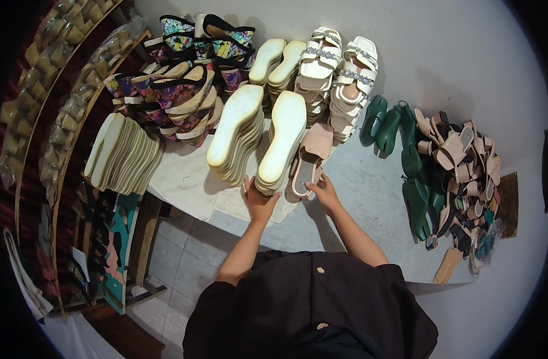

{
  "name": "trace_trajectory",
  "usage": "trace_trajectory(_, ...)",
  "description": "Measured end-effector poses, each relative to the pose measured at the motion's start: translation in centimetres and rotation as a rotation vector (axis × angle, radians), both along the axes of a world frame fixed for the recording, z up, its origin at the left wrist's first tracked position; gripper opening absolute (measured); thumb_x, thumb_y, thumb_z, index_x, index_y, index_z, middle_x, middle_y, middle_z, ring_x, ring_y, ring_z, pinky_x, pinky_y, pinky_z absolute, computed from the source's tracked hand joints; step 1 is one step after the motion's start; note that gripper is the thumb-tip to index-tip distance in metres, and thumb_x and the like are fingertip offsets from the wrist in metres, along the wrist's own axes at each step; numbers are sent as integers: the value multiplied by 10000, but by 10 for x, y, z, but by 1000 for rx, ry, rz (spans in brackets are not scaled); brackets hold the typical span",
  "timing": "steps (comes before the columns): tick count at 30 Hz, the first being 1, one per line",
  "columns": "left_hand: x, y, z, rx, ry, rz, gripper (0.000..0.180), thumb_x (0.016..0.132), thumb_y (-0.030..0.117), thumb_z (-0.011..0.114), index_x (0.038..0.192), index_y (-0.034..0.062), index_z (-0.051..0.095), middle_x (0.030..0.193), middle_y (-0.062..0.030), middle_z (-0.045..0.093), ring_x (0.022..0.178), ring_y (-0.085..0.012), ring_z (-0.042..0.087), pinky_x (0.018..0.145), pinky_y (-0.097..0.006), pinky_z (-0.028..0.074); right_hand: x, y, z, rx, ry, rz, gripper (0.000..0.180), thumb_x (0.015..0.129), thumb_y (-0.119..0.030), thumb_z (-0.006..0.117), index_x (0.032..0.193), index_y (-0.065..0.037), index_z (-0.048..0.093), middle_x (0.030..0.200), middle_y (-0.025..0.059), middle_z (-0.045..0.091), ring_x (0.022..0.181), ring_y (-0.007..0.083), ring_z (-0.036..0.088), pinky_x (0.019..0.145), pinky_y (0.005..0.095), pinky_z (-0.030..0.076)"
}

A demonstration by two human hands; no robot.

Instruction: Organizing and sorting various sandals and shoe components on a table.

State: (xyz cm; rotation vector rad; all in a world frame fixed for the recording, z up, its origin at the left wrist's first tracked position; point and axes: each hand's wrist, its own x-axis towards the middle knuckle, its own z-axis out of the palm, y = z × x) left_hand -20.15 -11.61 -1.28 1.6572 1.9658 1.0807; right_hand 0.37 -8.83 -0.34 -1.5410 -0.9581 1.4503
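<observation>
My left hand [261, 202] is at the near end of a tall stack of pale cream shoe soles [283, 140], its thumb and fingers set around the heel end. Just to the right, my right hand [325, 195] pinches the heel of a pink-beige open-toe slide sandal [311, 157], thumb on the insole. The sandal leans against the right side of that stack, toe pointing away from me. A second stack of soles [237, 131] stands immediately to the left.
Farther back are more soles [268, 60], white strappy sandals [322, 60] and colourful wedge shoes [187, 90]. Another sole stack [123, 154] lies left. Green shoe lasts [389, 130] and piled beige sandals [459, 149] occupy the right of the table [369, 197]. Shelves [70, 113] of shoe parts line the left.
</observation>
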Motion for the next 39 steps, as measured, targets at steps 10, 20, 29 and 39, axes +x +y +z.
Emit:
trace_trajectory(10, 1, 13, -6, 211, -283, -72, 971, 635, 138, 762, 1308, -74, 96, 1067, -176, 577, 1013, -318, 543, 943, -379, 360, 1, -1, -2, -5, 47, 27, 875, 715, -275, 711, 1361, 32, 208, 1163, 196, 513, 1109, 261, 476, 978, 366, 304)
trace_trajectory(20, -7, 11, -3, 165, -271, 21, 981, 624, 137, 764, 1330, -38, 106, 1034, -216, 551, 979, -346, 543, 854, -390, 415, 6, 1, -7, -10, 34, 39, 863, 723, -259, 709, 1361, 33, 206, 1172, 200, 508, 1105, 261, 477, 978, 363, 301)
trace_trajectory(29, -17, 5, -16, 162, -343, 71, 964, 628, 117, 738, 1347, -9, 108, 1084, -226, 527, 1011, -353, 528, 850, -388, 419, 7, 2, -7, -35, 84, 87, 925, 687, -330, 732, 1365, 12, 203, 1325, 245, 357, 1222, 304, 369, 1000, 383, 291)
trace_trajectory(39, -21, 8, -21, 122, -357, 91, 816, 629, 123, 745, 1266, 7, 249, 1161, -208, 475, 1075, -345, 488, 889, -392, 391, 6, 1, -2, -7, 90, 75, 877, 706, -301, 723, 1355, 16, 225, 1281, 229, 413, 1178, 290, 421, 971, 371, 325)
